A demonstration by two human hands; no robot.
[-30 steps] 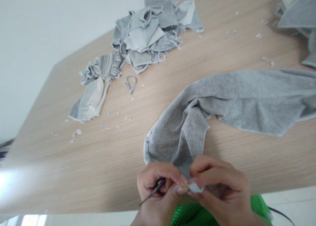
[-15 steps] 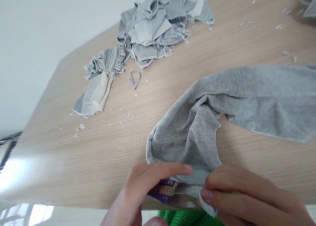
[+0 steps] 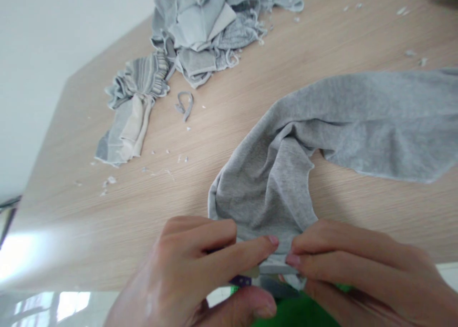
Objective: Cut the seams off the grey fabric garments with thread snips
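Note:
A long piece of grey knit cloth (image 3: 246,189) curves across the table from the right edge down to my hands. My left hand (image 3: 196,260) is closed around thread snips (image 3: 242,281) with purple handles, its index finger stretched along the cloth's near edge. The metal blades point right, just below the cloth's folded edge; the handles are mostly hidden by my fingers. My right hand (image 3: 358,265) pinches that same edge between thumb and fingers, close to the blade tips. A small pale scrap of the cloth hangs beneath the right fingertips.
Grey fabric pieces (image 3: 203,26) lie heaped at the back of the wooden table (image 3: 171,208). A striped gathered piece (image 3: 146,74) and a thin grey strip (image 3: 185,105) lie nearer. Lint bits are scattered about. Green mesh shows below the table's front edge.
My left hand has moved up and its fingers have closed further over the snips, which now sit closer under the cloth's edge. The whole view has shifted slightly.

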